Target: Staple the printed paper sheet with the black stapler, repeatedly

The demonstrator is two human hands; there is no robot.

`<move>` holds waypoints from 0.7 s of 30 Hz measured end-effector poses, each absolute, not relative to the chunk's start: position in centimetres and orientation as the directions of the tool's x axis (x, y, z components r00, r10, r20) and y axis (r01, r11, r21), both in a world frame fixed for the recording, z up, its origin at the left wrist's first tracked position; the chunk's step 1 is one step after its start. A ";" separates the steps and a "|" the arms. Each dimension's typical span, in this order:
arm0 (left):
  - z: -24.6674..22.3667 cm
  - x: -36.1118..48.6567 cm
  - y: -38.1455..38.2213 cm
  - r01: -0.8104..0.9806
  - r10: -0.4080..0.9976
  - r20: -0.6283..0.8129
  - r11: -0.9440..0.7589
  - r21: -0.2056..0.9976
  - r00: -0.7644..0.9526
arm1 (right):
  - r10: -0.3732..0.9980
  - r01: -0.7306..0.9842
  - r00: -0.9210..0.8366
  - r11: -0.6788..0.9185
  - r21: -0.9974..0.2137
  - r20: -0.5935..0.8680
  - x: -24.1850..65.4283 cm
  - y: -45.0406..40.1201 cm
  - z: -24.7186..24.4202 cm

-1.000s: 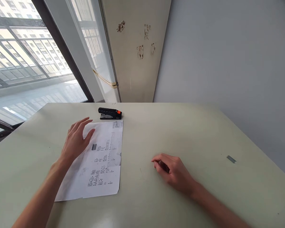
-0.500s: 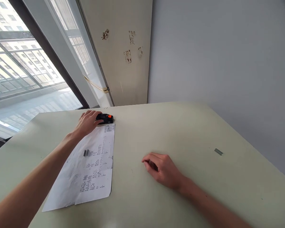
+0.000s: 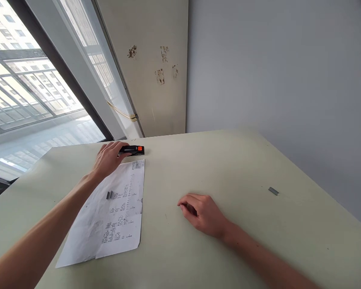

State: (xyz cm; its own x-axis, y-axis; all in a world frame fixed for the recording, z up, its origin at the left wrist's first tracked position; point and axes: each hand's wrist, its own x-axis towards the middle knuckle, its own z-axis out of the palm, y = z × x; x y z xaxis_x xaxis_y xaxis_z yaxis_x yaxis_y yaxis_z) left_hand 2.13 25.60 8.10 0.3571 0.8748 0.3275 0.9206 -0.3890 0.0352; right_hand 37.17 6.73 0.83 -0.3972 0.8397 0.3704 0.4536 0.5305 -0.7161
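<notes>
At the far left of the table, my left hand [image 3: 110,157] is closed around the rear part of a black stapler [image 3: 134,150] with an orange patch near its front end. The stapler lies just beyond the top edge of printed paper sheets [image 3: 120,212]. A short grey strip of staples [image 3: 109,195] rests on the paper, under my left forearm's right side. My right hand [image 3: 203,213] lies on the tabletop with its fingers curled toward the thumb; I see nothing in it.
Another grey staple strip [image 3: 273,191] lies on the pale table [image 3: 216,164] at the right. A glass window [image 3: 33,88] is at the left, a stained panel [image 3: 156,100] stands behind the table, and a grey wall [image 3: 273,68] rises at the right.
The stapler has turned slightly in my left hand, and its orange patch shows a little differently. My right hand keeps its curled pose. The whole view has shifted a little.
</notes>
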 end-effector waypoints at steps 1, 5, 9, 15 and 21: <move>8.3 2.7 25.3 0.910 0.862 0.340 -0.412 0.038 0.376 | 0.840 0.453 -0.396 0.531 -0.716 0.372 37.2 6.7 0.8; 9.1 5.7 23.6 0.834 0.782 0.378 -0.550 0.047 0.495 | 0.842 0.447 -0.388 0.527 -0.722 0.375 37.1 6.6 0.8; 9.2 9.6 21.3 0.704 0.673 0.375 -0.707 0.069 0.638 | 0.883 0.446 -0.273 0.469 -0.762 0.383 37.3 6.7 0.7; 8.1 15.4 17.0 0.555 0.561 0.326 -0.823 0.121 0.761 | 0.953 0.363 0.134 0.207 -0.908 0.271 38.1 7.7 0.7; 5.5 18.6 13.8 0.551 0.605 0.370 -0.795 0.253 0.705 | 0.979 0.161 0.185 0.061 -0.985 0.090 39.2 8.4 1.2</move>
State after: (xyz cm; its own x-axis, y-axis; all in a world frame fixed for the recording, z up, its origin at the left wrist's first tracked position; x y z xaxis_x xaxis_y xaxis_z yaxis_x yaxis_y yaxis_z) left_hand 18.60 13.81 5.53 0.7049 0.6054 0.3696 0.5506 -0.7955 0.2531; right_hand 39.20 8.44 1.19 0.1851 0.9785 0.0904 0.1610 0.0606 -0.9851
